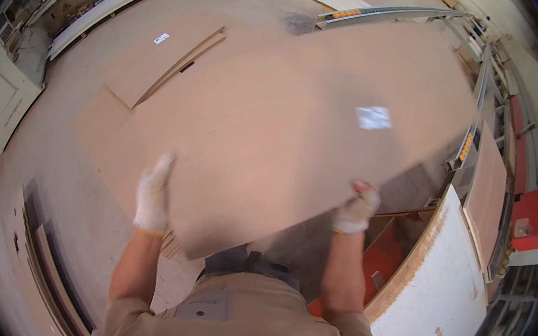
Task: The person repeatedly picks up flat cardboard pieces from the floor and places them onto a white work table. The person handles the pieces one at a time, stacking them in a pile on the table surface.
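A large brown fibreboard sheet (255,140) spans the middle of the head view, tilted and slightly blurred. A pale label (373,117) sits on its right part. My left hand (154,193), in a white knitted glove, holds the sheet's left edge near the front corner; some of its fingers are hidden. On the near right edge, my right hand (355,211) grips the sheet, its thumb on top and its fingers out of sight below. That glove is white too, with a reddish thumb tip.
More brown boards (161,66) lie beyond on the left. A roller conveyor (393,11) runs along the back, and another rail (475,118) follows the right side. Close on my right stands a white panel (447,268) beside a red-orange part (386,261). Long strips (48,269) lie at lower left.
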`<state>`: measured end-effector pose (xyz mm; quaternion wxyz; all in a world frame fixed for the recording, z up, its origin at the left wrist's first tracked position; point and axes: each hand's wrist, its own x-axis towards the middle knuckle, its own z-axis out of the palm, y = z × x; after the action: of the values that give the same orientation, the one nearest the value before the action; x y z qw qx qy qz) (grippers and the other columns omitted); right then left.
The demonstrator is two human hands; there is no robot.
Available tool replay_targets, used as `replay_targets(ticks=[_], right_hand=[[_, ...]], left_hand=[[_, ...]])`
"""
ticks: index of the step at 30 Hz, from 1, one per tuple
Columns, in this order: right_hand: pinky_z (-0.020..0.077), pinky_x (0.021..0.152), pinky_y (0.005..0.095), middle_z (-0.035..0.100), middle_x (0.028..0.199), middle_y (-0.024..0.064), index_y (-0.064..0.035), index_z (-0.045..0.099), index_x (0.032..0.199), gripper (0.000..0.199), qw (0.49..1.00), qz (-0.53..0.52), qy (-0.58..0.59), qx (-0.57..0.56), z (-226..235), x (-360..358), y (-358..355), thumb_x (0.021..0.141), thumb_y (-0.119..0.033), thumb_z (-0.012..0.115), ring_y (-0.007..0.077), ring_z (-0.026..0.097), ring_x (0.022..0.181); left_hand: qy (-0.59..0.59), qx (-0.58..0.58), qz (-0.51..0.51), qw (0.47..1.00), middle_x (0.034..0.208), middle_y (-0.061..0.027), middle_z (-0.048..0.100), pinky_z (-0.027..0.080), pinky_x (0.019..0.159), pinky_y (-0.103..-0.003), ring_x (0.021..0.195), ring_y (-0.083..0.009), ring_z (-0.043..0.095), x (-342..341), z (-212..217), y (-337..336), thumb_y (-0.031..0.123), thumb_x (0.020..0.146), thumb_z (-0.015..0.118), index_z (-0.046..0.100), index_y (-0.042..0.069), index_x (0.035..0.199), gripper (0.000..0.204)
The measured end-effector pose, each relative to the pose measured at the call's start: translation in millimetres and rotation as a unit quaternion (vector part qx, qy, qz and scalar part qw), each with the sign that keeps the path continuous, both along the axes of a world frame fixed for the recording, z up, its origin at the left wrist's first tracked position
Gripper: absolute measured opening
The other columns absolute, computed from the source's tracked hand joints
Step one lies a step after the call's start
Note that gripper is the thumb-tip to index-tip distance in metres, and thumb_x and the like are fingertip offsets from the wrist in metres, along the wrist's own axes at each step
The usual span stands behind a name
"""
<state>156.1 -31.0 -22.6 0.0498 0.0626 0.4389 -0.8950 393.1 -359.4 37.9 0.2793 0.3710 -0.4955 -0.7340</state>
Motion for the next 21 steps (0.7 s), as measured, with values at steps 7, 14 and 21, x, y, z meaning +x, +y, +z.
replay_targets(ticks=[7, 14, 21], right_hand=[[0.06, 0.092, 0.0487, 0.066, 0.116, 0.0131, -0.0005, 0.049, 0.141, 0.063, 0.95, 0.266, -0.102, -0.129, -43.0, 51.5, -198.5, 0.081, -0.001, 0.067, 0.0301, 0.068, 0.106], [0.0613, 0.092, 0.0468, 0.069, 0.122, 0.0148, -0.0054, 0.052, 0.145, 0.068, 0.956, 0.268, -0.073, -0.095, -111.2, 46.5, -249.6, 0.079, 0.003, 0.068, 0.029, 0.071, 0.107], [0.0588, 0.086, 0.0414, 0.077, 0.109, 0.0202, -0.0048, 0.071, 0.124, 0.038, 0.727, 0.594, -0.012, 0.343, 10.9, 121.3, -128.0, 0.091, -0.022, 0.064, 0.0311, 0.075, 0.097]], left_hand=[[0.059, 0.084, 0.141, 0.985, 0.134, -0.0116, 0.069, 0.053, 0.103, -0.036, 0.117, -0.0215, 0.068, 143.1, -26.3, -34.9, 0.034, 0.111, 0.06, 0.064, -0.005, 0.137, 0.047], [0.024, 0.078, 0.112, 0.99, 0.144, -0.0129, 0.064, 0.05, 0.108, -0.037, 0.127, -0.025, 0.062, 144.3, -38.4, -80.9, 0.042, 0.109, 0.06, 0.06, -0.004, 0.143, 0.058], [-0.772, -0.3, -0.193, 0.526, 0.12, -0.0175, 0.077, 0.059, 0.093, -0.045, 0.099, -0.03, 0.073, 172.1, 23.0, -218.2, 0.049, 0.108, 0.058, 0.077, 0.005, 0.115, 0.048]])
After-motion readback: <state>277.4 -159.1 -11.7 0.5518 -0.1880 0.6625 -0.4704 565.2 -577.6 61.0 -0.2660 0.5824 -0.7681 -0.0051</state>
